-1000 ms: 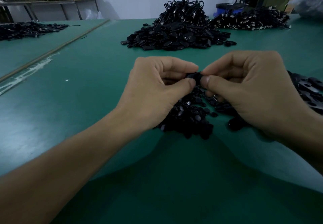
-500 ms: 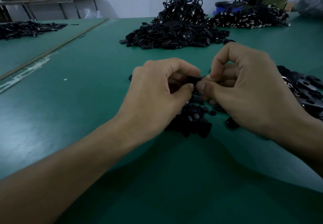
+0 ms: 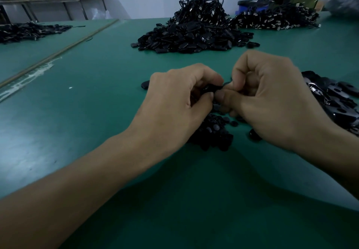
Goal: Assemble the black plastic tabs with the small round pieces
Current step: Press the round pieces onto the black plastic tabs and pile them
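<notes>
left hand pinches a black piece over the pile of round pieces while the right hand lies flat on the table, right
Not quite. The right hand is not flat on the table: in the head view its fingers are curled and pinch the same black piece that the left hand pinches over the pile of round pieces.

Left hand (image 3: 174, 102), right hand (image 3: 272, 101): two. Black heaps, five: left heap (image 3: 29, 30), centre heap (image 3: 190, 34), back heap (image 3: 275, 21), right heap (image 3: 334, 97), near heap (image 3: 213, 132).
</notes>
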